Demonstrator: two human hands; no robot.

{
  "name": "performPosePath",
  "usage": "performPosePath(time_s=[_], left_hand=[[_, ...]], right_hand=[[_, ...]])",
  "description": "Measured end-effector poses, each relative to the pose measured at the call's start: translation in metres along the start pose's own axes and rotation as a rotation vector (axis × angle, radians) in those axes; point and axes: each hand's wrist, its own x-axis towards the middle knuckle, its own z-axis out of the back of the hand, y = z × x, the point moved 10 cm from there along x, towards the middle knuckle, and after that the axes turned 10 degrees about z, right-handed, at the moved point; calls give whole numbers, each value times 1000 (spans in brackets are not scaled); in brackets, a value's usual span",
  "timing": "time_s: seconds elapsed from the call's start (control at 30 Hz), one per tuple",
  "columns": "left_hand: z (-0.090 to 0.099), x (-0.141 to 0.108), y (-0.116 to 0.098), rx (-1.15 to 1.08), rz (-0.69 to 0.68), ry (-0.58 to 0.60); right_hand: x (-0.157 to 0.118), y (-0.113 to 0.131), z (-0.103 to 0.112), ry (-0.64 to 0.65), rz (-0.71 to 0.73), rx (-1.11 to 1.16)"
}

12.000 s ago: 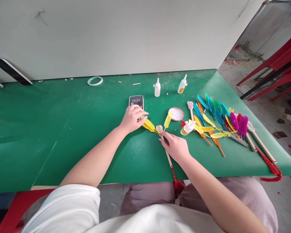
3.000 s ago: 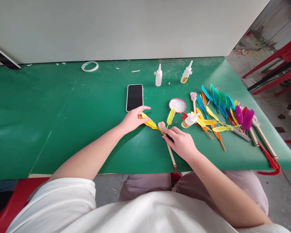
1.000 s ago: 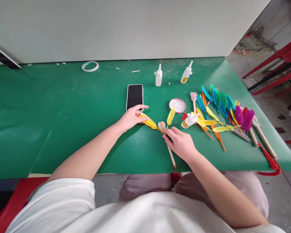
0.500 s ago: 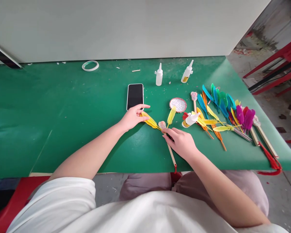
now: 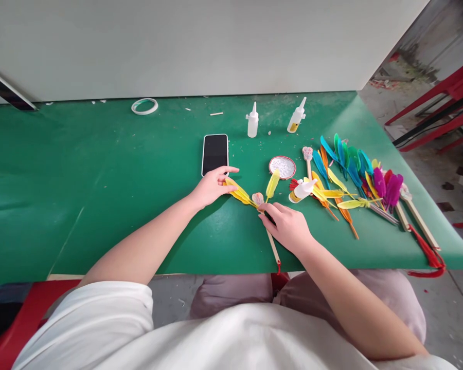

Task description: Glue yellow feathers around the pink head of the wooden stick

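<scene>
My left hand (image 5: pixel 215 186) pinches the outer end of a yellow-orange feather (image 5: pixel 238 193) between thumb and fingers. The feather's quill end meets the pale pinkish head (image 5: pixel 257 198) of a wooden stick (image 5: pixel 273 244) with a red cord at its lower end. Closed around the stick just below that head is my right hand (image 5: pixel 286 226), whose fingers partly hide the joint. A yellow-green feather (image 5: pixel 272 186) slants up from the other side of the head. Right of it, a white glue bottle (image 5: pixel 302 190) lies tilted near other yellow feathers.
Colourful feathers (image 5: pixel 354 159) and more tasselled sticks (image 5: pixel 422 218) lie at the right. A round dish of white bits (image 5: pixel 282 167), a phone (image 5: pixel 215 153), two upright glue bottles (image 5: pixel 253 123) and a tape roll (image 5: pixel 144 106) are on the green table (image 5: pixel 100 169), against a pale wall panel.
Both hands keep their hold on the feather and stick. The view has shifted very slightly; nothing else has visibly moved.
</scene>
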Motion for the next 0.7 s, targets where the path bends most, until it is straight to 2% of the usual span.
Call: performPosePath(time_s=[0.47, 0.7], left_hand=[[0, 1, 0, -9, -6, 7], [-1, 0, -1, 11, 3, -2]], right_hand=[[1, 0, 3, -10, -19, 0], [1, 3, 0, 17, 21, -53]])
